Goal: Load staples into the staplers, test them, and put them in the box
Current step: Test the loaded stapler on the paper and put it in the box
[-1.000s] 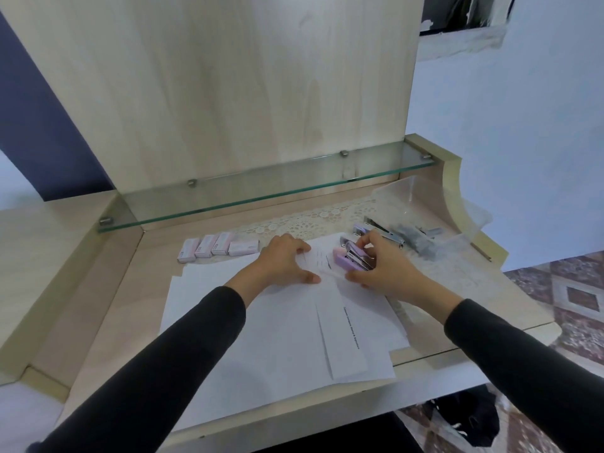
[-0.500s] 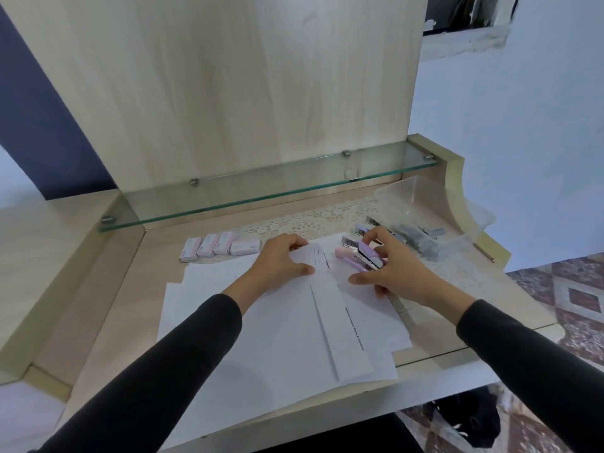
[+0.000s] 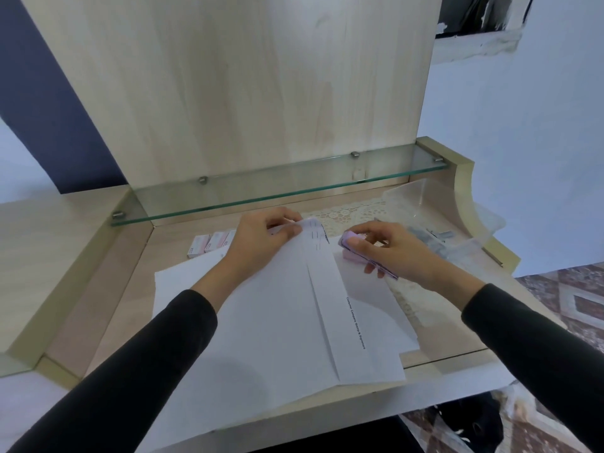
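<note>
Far left, back of the table [image 3: 108, 289]: row of small pink-and-white staple boxes [image 3: 212, 245], side by side, the right end of the row hidden behind the left hand. Above them, along the back panel: glass shelf [image 3: 294, 191] on metal pegs.

Left-centre: loose white sheets [image 3: 183, 289] spread flat on the table, overlapping, the near edges reaching the table's front edge.

Left hand [image 3: 261, 238]: fingers curled, thumb and fingertips pinching the far end of a folded sheet [image 3: 327, 289]. Far end lifted off the table, near end lying on the loose sheets. Long crease down the middle, one line of print along the right flap, too small to read reliably.

Behind the sheet's far end: lace mat [image 3: 340, 214], partly covered.

Right of centre: lilac stapler [image 3: 351, 248] in the right hand [image 3: 395, 253]. Fingers wrapped over the top, thumb on the near side, nose pointing left, rear end poking out under the fingers. Just right of the folded sheet's raised corner, small gap between, not touching. Held low over the paper; cannot tell whether resting on it.

Right back corner: clear plastic box [image 3: 421, 194] on the table, several grey staplers [image 3: 434, 243] inside, blurred through the plastic.

Far right, off the table: patterned tiled floor [image 3: 562, 295]; lower down, a black bag [image 3: 470, 423] on the floor below the table's front edge.
</note>
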`<state>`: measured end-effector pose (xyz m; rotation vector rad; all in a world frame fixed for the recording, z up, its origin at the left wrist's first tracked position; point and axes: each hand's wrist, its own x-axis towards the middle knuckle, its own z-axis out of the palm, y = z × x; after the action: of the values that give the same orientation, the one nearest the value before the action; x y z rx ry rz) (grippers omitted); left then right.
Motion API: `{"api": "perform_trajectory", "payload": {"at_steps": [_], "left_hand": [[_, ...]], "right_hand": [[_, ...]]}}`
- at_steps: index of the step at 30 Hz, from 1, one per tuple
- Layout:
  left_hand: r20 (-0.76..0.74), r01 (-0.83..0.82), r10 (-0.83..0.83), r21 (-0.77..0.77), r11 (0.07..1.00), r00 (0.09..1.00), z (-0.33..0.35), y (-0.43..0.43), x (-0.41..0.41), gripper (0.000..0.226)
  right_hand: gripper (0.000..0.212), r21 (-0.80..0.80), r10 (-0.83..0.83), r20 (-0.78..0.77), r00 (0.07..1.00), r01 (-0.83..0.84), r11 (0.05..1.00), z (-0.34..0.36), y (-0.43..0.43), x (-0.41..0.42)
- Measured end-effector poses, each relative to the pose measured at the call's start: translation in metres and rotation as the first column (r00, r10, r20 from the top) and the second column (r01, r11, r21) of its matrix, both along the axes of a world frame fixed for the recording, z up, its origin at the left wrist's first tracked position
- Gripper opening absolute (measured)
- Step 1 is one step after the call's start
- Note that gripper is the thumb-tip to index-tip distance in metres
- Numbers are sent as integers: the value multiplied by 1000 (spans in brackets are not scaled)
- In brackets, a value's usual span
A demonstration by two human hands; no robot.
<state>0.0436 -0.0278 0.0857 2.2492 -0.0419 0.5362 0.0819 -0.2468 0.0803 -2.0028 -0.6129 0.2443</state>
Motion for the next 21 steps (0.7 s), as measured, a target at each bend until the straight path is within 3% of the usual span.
{"api": "perform_trajectory", "payload": {"at_steps": [7,12,16,21], "left_hand": [[198,14,-48,168,986,979,18,-3,-9,8],[276,38,-110,253,967,955,19,-5,-15,14],[317,33,-120,266,964,941,18,-5,-18,13],[350,17,-98,227,974,932,19,-6,-18,12]], "right_hand": [[20,14,69,24,997,-69,998,8,19,-9],[17,-61,102,71,992,-97,993,8,27,-13],[34,-104,111,85,990,-102,989,9,30,-13],[21,-44,120,87,989,-117,992,4,32,-16]]}}
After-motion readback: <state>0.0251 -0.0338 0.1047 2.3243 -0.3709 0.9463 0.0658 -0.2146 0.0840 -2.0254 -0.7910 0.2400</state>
